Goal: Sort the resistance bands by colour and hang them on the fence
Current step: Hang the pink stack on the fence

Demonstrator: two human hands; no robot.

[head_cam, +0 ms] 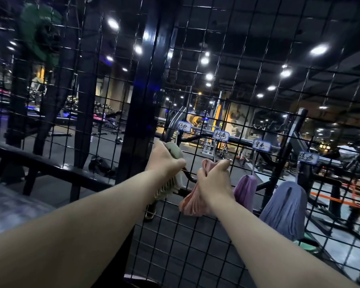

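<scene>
Against the wire fence point(140, 104), just right of its thick black post, the bundle of pale green bands point(170, 187) is gripped near its top by the left hand point(165, 160). The fingers are curled round it and are mostly hidden behind the back of the hand, as is whatever the bundle hangs from. Its long axis runs almost straight down the fence, with the loose ends pointing down.

Further along the fence from the post, the pink bands point(192, 203) are clutched at their upper end by the right hand point(211, 177), with the thumb folded over them. The top of this bundle is covered by the fist, so it cannot be told whether it is hooked to the wire. Its long axis is tilted, and the free ends are splayed down and back toward the post.

Further along again, the purple bands point(245, 190) and then the blue bands point(285, 206) are hung on the fence with their long axes vertical. The purple bundle's near edge is cut off by the right forearm. Four white labels point(221, 135) are fixed to the fence above the bundles, but the handwriting is too blurred to be read.
</scene>
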